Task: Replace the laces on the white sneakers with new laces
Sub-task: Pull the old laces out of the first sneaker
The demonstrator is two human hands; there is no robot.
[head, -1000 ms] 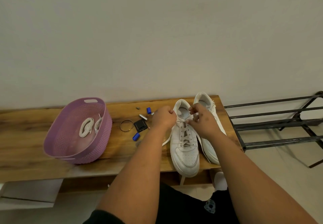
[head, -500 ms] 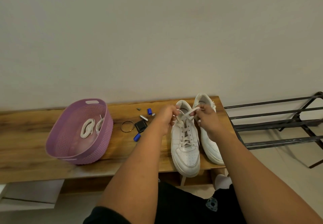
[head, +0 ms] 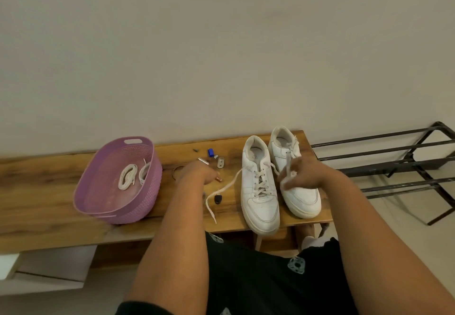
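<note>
Two white sneakers stand side by side on the right end of a wooden bench (head: 44, 191), toes toward me. The left sneaker (head: 261, 206) is untied, and one end of its old lace (head: 222, 191) trails left across the bench. My right hand (head: 305, 175) hovers over the right sneaker (head: 302, 199) and pinches a bunched white lace; the left sneaker's other lace end runs up to it. My left hand (head: 197, 174) rests on the bench left of the sneakers with loosely curled fingers, and I see nothing in it. New white laces (head: 126, 179) lie coiled in a purple basket (head: 138, 204).
Small bits lie between basket and sneakers: a blue cap (head: 210, 152), silver pieces (head: 220, 163), a copper piece (head: 218, 179), a metal ring (head: 175, 170), a black piece (head: 218, 199). A black metal shoe rack (head: 394, 164) stands right of the bench. A wall rises behind.
Both hands have left the left sneaker's knot, which is now undone. My left hand moved left to the bench, dropping its lace end. My right hand pulled lace to the right.
</note>
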